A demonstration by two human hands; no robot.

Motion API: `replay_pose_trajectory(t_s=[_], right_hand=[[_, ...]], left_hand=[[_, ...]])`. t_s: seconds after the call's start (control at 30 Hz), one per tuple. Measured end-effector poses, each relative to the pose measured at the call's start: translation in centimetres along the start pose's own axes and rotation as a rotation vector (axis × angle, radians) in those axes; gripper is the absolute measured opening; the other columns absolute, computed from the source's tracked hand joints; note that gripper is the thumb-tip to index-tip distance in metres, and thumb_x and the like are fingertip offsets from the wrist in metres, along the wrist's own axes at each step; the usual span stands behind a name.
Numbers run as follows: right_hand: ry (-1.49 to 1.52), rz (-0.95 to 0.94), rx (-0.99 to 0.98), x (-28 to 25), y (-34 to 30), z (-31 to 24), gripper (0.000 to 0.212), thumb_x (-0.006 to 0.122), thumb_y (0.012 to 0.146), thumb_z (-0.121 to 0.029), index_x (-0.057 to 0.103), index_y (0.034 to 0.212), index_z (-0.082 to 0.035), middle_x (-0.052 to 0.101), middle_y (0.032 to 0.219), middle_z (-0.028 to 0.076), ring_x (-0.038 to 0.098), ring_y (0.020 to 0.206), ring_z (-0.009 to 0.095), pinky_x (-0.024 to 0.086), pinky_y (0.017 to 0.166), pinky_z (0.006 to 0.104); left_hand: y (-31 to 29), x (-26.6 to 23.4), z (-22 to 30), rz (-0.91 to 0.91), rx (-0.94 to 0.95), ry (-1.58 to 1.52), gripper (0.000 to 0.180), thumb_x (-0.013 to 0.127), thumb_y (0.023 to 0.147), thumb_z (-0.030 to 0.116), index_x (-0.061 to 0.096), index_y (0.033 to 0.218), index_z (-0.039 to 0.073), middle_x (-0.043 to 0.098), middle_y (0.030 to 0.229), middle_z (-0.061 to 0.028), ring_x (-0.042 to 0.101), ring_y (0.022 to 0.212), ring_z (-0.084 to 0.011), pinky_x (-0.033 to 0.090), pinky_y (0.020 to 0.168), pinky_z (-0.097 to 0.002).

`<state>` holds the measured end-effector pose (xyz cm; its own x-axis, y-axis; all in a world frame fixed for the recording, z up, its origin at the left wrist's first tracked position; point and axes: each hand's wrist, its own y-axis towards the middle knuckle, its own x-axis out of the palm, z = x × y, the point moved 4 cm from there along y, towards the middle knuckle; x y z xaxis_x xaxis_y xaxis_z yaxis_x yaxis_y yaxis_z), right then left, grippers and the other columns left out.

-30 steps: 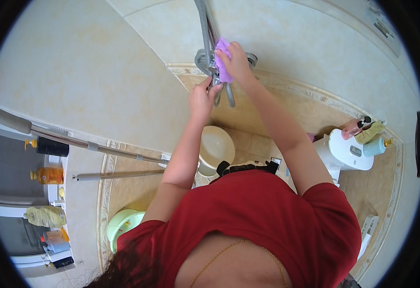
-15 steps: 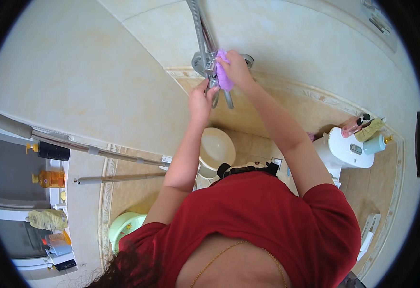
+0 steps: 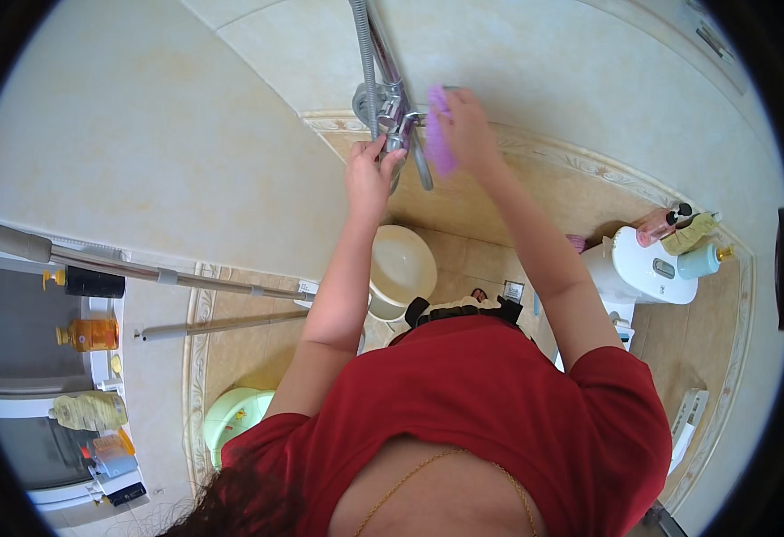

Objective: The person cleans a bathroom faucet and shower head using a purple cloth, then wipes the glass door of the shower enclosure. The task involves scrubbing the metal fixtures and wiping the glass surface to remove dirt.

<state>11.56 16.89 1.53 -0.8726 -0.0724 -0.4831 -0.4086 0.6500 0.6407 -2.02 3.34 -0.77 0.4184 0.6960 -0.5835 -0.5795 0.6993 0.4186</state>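
1. Note shift since the earlier frame: right hand and purple cloth now farther right, off the chrome faucet, with a visible gap between.
2. Record right hand as narrow, closed about the cloth; edges motion-blurred, so cannot tell exact finger placement.
3. Locate cloth at upper centre of view, in front of the tiled wall, near the faucet but apart from it.
4. Record left hand as narrow, thumb and fingers pinched on the faucet's lower end.
5. Observe grey shower hose alongside the metal riser pipe, above the faucet.
6. Log surroundings: pale bucket on the floor below; green basin at lower left; metal pole slanting across the left side; pink bottle and blue bottle by the white tank at right.
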Motion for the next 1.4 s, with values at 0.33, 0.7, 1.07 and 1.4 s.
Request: replay_pose_trajectory(t_s=[0.33, 0.7, 1.07, 1.4], right_hand=[[-0.310, -0.161, -0.165, 2.6, -3.3, -1.5, 0.035, 0.053, 0.085, -0.011, 0.056, 0.120, -0.005, 0.055, 0.107, 0.010, 0.056, 0.098, 0.027, 0.049, 0.078, 0.0366], [-0.064, -0.152, 0.007, 4.2, 0.8, -0.4, 0.030, 0.054, 0.084, -0.007, 0.056, 0.113, -0.002, 0.054, 0.107, 0.016, 0.055, 0.101, 0.033, 0.049, 0.083, 0.0407], [0.000, -0.123, -0.226, 3.5, -2.9, -1.4, 0.030, 0.057, 0.080, -0.002, 0.063, 0.109, -0.002, 0.056, 0.100, 0.015, 0.056, 0.094, 0.032, 0.048, 0.081, 0.0391], [0.116, -0.070, -0.153, 3.4, -1.5, -2.6, 0.029, 0.058, 0.078, 0.003, 0.063, 0.106, -0.001, 0.057, 0.101, 0.016, 0.057, 0.095, 0.035, 0.047, 0.083, 0.0391]], left_hand=[[0.1, -0.2, 0.4, -0.038, -0.009, 0.031, 0.044, 0.075, 0.078, 0.024, 0.066, 0.112, -0.001, 0.061, 0.087, -0.0135, 0.061, 0.075, -0.0214, 0.049, 0.070, -0.0329], [0.2, 0.2, 0.1, -0.036, 0.002, 0.043, 0.045, 0.075, 0.078, 0.027, 0.066, 0.112, 0.000, 0.061, 0.086, -0.0135, 0.061, 0.074, -0.0243, 0.048, 0.069, -0.0348], [0.5, 0.0, -0.1, -0.057, 0.004, 0.082, 0.045, 0.073, 0.080, 0.029, 0.065, 0.114, 0.000, 0.061, 0.087, -0.0152, 0.061, 0.074, -0.0242, 0.049, 0.070, -0.0349], [0.1, 0.1, 0.0, -0.010, 0.005, 0.045, 0.045, 0.074, 0.079, 0.030, 0.067, 0.112, 0.001, 0.059, 0.082, -0.0141, 0.059, 0.071, -0.0273, 0.047, 0.067, -0.0374]])
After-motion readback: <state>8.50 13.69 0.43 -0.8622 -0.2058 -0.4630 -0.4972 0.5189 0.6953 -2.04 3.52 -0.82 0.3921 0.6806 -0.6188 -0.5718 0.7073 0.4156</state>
